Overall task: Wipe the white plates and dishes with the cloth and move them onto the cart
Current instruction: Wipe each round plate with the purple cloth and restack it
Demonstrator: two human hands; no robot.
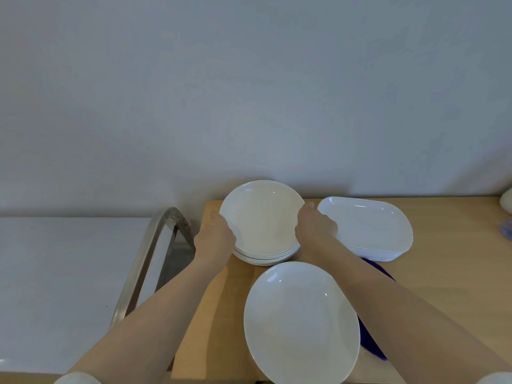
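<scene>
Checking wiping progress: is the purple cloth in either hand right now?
No: the purple cloth lies on the table under the near plate, while both hands grip the top round plate.

**Bare forearms, white cuffs at the frame's edge**

Two arms enter from the bottom of the view, one from about 7 o'clock and one from about 5 o'clock. Both forearms are bare from the wrist far back toward the elbow. The left hand (214,239) and the right hand (315,227) wear no gloves, rings, watches or bands that can be seen. At the lower corners a rounded bit of white fabric shows on each arm: the left sleeve (77,378) and the right sleeve (496,378). These look like short or pushed-up sleeves, though too little shows to tell which.
</scene>
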